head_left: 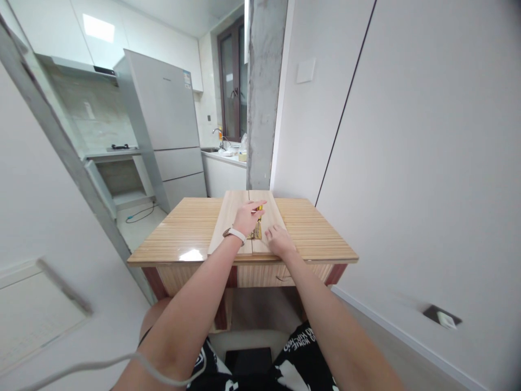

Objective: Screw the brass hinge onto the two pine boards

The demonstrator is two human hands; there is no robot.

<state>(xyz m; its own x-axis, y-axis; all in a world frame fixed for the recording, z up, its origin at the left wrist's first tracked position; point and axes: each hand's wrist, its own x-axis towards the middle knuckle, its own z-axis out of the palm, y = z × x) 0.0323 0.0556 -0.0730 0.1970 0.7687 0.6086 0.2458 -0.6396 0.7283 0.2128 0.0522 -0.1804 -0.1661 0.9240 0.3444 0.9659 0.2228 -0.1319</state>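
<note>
Two pale wooden boards, a left board [228, 225] and a right board [273, 212], lie side by side on the table with a narrow seam between them. A brass-coloured hinge [256, 233] sits at the seam near their front. My left hand [246, 217], with a white-strapped watch on the wrist, is over the boards. Its fingers are around a small yellow-and-black screwdriver [259, 208], which points down toward the hinge. My right hand [278, 240] rests on the right board beside the hinge, fingers curled; whatever its fingertips pinch is hidden.
The boards lie on a striped wooden table [313, 228] with a drawer handle [284, 278] at the front. A white cable [138, 357] crosses near my left arm. Beyond stand a fridge [171, 108] and a sink counter [223, 168]. A white wall [407, 136] is on the right.
</note>
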